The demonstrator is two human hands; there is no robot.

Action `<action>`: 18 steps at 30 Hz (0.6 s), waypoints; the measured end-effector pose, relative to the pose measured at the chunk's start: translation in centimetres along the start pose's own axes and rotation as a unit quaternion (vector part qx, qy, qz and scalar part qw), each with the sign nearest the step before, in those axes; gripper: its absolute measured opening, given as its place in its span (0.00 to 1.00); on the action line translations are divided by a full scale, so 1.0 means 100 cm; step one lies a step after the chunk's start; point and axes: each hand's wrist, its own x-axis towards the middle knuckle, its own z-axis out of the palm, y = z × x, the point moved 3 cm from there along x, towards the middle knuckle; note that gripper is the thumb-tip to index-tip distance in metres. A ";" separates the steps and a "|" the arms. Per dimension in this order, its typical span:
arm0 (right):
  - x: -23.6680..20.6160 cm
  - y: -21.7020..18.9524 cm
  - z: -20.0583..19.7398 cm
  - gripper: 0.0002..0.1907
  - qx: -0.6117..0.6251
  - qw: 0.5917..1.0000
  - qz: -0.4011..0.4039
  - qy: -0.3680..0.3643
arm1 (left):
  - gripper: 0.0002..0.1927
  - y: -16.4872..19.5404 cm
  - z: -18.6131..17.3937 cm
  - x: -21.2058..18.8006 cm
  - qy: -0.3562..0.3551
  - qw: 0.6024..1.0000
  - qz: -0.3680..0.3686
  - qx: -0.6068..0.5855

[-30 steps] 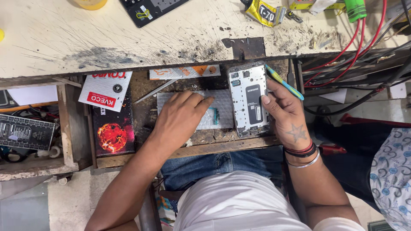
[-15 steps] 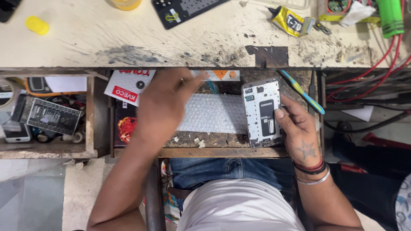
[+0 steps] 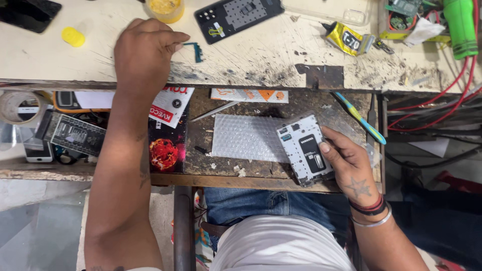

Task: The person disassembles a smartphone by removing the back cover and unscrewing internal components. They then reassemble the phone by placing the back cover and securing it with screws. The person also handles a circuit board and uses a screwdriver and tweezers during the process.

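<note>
My right hand (image 3: 351,168) pins the opened phone frame (image 3: 306,149) on the bubble wrap (image 3: 246,138) in the drawer (padding spares it), grip closed along its edge. My left hand (image 3: 143,50) reaches up the surface (image 3: 261,55), fingertips pinching a small teal part (image 3: 196,50).

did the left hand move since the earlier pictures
Yes. The left hand left the bubble wrap in the drawer and went up onto the worktop, at a small teal part.

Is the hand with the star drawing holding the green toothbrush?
No, the right hand holds an opened phone; the toothbrush lies apart.
</note>
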 end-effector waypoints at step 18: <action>0.005 -0.055 0.032 0.11 -0.150 0.979 -0.133 0.027 | 0.16 0.116 0.087 -0.079 -0.281 0.824 -0.146 -0.470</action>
